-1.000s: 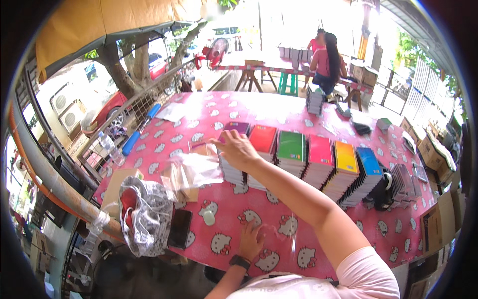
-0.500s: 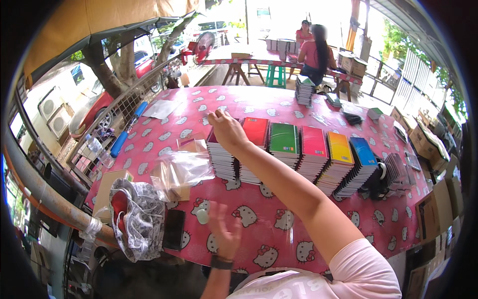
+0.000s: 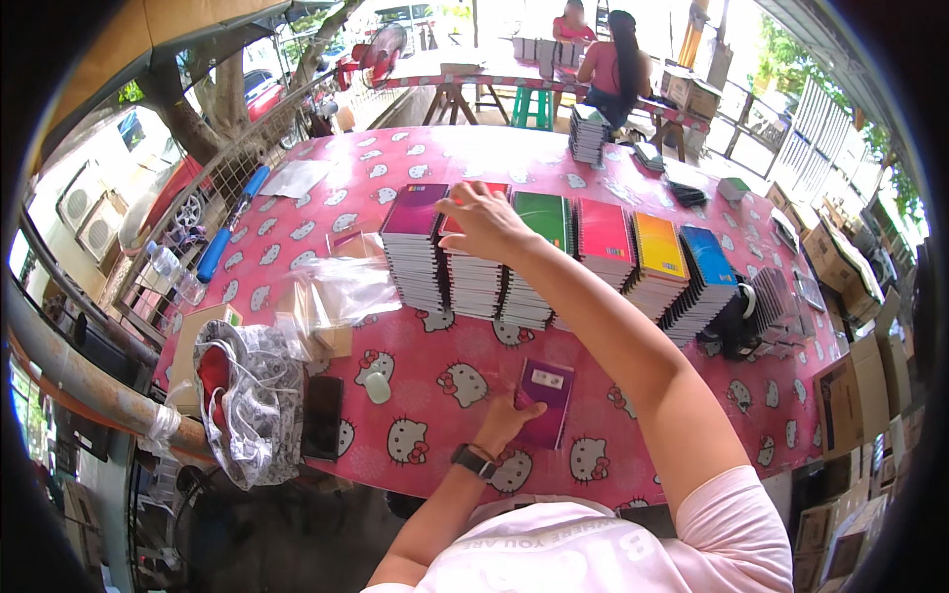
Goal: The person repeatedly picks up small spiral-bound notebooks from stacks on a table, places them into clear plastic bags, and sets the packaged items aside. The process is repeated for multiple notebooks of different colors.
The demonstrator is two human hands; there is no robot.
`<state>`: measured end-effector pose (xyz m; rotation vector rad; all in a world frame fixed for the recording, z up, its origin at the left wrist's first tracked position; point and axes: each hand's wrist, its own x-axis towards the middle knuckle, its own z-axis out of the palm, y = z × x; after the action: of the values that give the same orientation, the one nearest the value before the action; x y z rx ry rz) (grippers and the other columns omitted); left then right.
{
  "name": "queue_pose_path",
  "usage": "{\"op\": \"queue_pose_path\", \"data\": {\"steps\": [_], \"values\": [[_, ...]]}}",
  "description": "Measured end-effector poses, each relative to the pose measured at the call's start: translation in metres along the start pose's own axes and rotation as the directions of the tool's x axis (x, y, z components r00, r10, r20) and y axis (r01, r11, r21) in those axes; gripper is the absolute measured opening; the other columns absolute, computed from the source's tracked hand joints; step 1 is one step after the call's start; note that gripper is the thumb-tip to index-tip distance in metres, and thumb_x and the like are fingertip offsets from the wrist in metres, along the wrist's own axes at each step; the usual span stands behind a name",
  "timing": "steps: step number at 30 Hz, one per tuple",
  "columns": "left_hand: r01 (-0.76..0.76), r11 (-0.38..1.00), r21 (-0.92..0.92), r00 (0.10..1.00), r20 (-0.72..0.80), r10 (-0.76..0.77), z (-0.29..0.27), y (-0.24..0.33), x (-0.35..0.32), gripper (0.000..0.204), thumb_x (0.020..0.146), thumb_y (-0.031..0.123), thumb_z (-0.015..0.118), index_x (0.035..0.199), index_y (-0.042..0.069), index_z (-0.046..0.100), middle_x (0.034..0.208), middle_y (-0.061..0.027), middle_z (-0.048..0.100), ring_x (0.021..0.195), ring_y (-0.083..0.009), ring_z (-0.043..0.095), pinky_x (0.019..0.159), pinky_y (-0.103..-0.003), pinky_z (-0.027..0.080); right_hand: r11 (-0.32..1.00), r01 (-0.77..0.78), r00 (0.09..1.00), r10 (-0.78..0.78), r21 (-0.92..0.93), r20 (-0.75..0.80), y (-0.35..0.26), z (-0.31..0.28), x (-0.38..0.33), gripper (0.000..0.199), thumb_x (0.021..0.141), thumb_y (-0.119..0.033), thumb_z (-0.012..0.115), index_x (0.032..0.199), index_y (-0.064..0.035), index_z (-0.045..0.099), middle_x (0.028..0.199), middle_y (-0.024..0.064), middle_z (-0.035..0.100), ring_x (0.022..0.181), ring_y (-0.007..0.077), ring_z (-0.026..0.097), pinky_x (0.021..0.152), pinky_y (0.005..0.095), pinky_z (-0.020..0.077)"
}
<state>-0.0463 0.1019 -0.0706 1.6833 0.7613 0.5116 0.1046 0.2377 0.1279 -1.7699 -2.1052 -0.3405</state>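
Observation:
Near the table's front edge, my left hand point(image 3: 511, 419) grips a small purple spiral notebook point(image 3: 549, 393) by its left side, thumb on top. My right arm reaches across to the row of notebook stacks. There my right hand point(image 3: 488, 223) is over the red notebook stack point(image 3: 476, 282), fingers apart and bent. Whether the fingertips touch the top red cover I cannot tell. Left of it stands the purple notebook stack point(image 3: 413, 212). To the right follow the green stack point(image 3: 542, 219), pink stack point(image 3: 603, 229), yellow stack point(image 3: 659, 247) and blue stack point(image 3: 706, 255).
Clear plastic sleeves point(image 3: 341, 292), a patterned cloth bag point(image 3: 252, 405), a black phone point(image 3: 322, 419) and a pale green oval case point(image 3: 378, 387) lie to the left. A black object point(image 3: 733, 331) sits beside the blue stack. Two people work at a far table point(image 3: 494, 71).
My right hand has moved from the purple stack to the red one. My left hand, empty before, has moved right and now holds a purple notebook. The view has shifted slightly.

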Motion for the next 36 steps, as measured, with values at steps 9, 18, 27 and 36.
{"op": "queue_pose_path", "data": {"steps": [9, 18, 27, 36], "values": [[0.110, 0.994, -0.007, 0.994, 0.028, -0.109, 0.014, -0.027, -0.007, 0.037, 0.079, 0.029, 0.064, 0.096, -0.004, 0.059, 0.085, -0.0219, 0.064, 0.080, -0.0335, 0.063, 0.069, -0.041, 0.046, 0.982, 0.013, 0.943, 0.050, -0.187, 0.328, 0.003, 0.015, 0.020, 0.032, 0.082, -0.019, 0.054, 0.111, -0.0293, 0.061, 0.125, 0.0119, 0.043, 0.114, 0.0368, 0.043, 0.082, 0.0496, 0.0484], [0.271, 0.960, -0.071, 0.961, 0.079, -0.265, -0.002, -0.035, -0.008, 0.036, 0.085, 0.028, 0.058, 0.100, -0.003, 0.056, 0.080, -0.0153, 0.060, 0.069, -0.0218, 0.055, 0.065, -0.036, 0.043, 0.842, -0.226, 0.956, 0.288, 0.491, -0.054, -0.006, -0.073, -0.022, 0.008, 0.078, -0.010, 0.062, 0.081, -0.0037, 0.057, 0.071, 0.0100, 0.058, 0.067, 0.0170, 0.057, 0.065, 0.0311, 0.0467], [0.395, 0.918, 0.032, 0.869, 0.313, -0.384, -0.001, -0.004, -0.001, 0.045, 0.085, 0.039, 0.059, 0.101, -0.003, 0.060, 0.081, -0.0099, 0.064, 0.074, -0.0155, 0.060, 0.067, -0.031, 0.047, 0.708, -0.384, 0.619, -0.278, 0.593, 0.734, 0.032, 0.049, -0.213, 0.017, 0.070, -0.002, 0.066, 0.086, -0.0029, 0.059, 0.077, 0.0061, 0.060, 0.077, 0.0174, 0.058, 0.069, 0.0321, 0.0456], [0.128, 0.990, -0.056, 0.981, 0.157, -0.118, 0.015, -0.052, 0.001, 0.040, 0.075, 0.034, 0.069, 0.092, -0.002, 0.062, 0.083, -0.0168, 0.067, 0.077, -0.0234, 0.065, 0.068, -0.037, 0.048, 0.930, -0.299, 0.878, 0.180, -0.215, -0.444, 0.037, -0.006, -0.109, 0.043, 0.076, -0.025, 0.069, 0.115, -0.0106, 0.055, 0.119, 0.0086, 0.056, 0.109, 0.0254, 0.051, 0.093, 0.0465, 0.0339]]}}
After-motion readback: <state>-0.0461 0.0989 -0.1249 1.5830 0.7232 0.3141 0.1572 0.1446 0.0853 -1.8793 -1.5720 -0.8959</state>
